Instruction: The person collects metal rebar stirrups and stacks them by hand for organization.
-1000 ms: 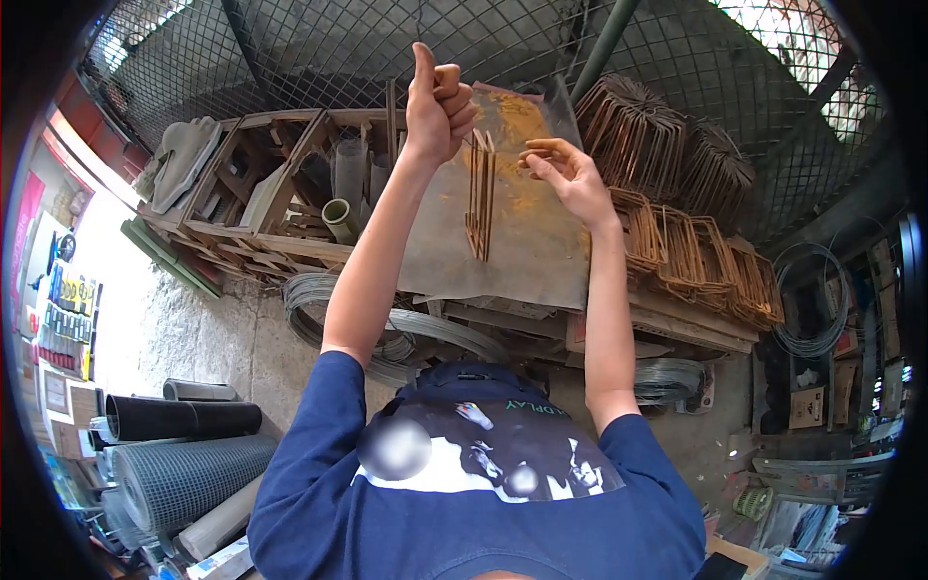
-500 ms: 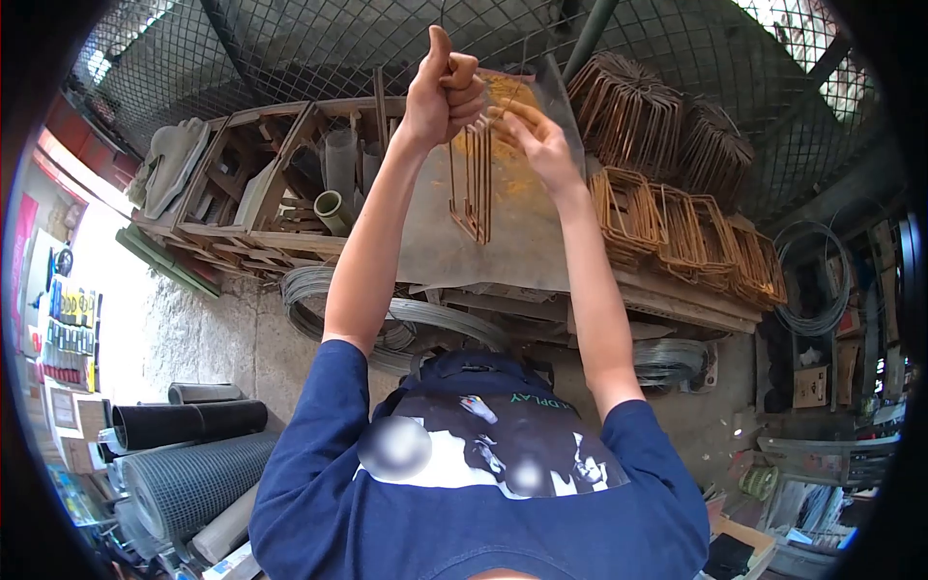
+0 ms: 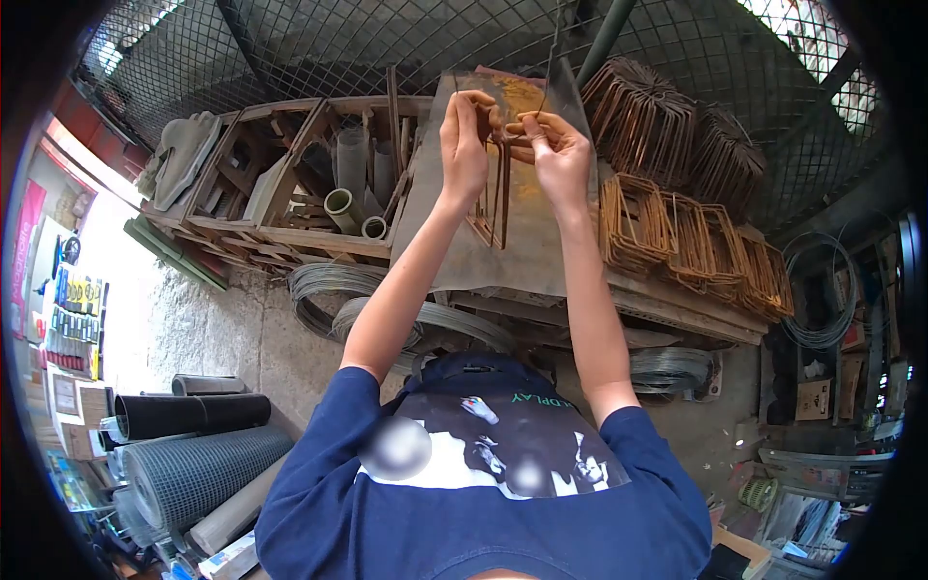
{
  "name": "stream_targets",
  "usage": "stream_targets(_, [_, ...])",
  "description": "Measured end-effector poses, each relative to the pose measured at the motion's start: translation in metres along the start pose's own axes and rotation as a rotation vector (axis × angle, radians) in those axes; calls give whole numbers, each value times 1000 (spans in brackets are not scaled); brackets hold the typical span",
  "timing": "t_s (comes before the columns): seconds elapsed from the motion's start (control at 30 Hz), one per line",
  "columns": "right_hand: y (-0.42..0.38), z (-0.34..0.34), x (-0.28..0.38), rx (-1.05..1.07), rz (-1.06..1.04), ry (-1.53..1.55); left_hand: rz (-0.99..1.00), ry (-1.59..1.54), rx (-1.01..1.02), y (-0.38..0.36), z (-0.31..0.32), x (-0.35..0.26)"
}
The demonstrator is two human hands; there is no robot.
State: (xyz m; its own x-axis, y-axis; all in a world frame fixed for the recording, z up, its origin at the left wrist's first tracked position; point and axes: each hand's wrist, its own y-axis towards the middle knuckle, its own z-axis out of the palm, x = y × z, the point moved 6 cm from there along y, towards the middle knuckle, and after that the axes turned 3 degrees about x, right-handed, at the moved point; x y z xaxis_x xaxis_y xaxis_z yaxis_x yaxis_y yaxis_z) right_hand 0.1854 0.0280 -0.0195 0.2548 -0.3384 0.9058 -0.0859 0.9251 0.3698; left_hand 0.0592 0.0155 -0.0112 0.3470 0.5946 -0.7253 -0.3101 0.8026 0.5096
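"Head view. Found left hand (image 3: 467, 140) in what state?"

"Closed, with fingers curled at the upper end of narrow rectangular loops of rusty brown rod (image 3: 504, 203). Partly hidden there; cannot tell the exact hold."

"And right hand (image 3: 563, 159)?"

"Closed, with thumb and fingertips drawn together beside the same upper end. Cannot tell what, if anything, is pinched between."

"Location of the loops?"

"Between both hands, hanging upright in front of a bench topped with a grey, yellow-stained sheet (image 3: 546, 253)."

"Noted nearby?"

"To the right, a row of rusty square rod frames (image 3: 710, 246), with fanned bundles of bent brown rod (image 3: 638, 111) behind. To the left, a pale green tube (image 3: 340, 201) in an open wooden rack (image 3: 324, 235). Below, coiled grey wire (image 3: 324, 280)."
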Motion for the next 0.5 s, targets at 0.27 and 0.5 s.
stream_targets(0.27, [-9, -1, 19, 43, -92, -194, -150, -190, -117, 18, -10, -13])
stream_targets(0.5, [-8, -9, 15, 182, -66, -266, -205, -276, -98, 23, -5, -17])
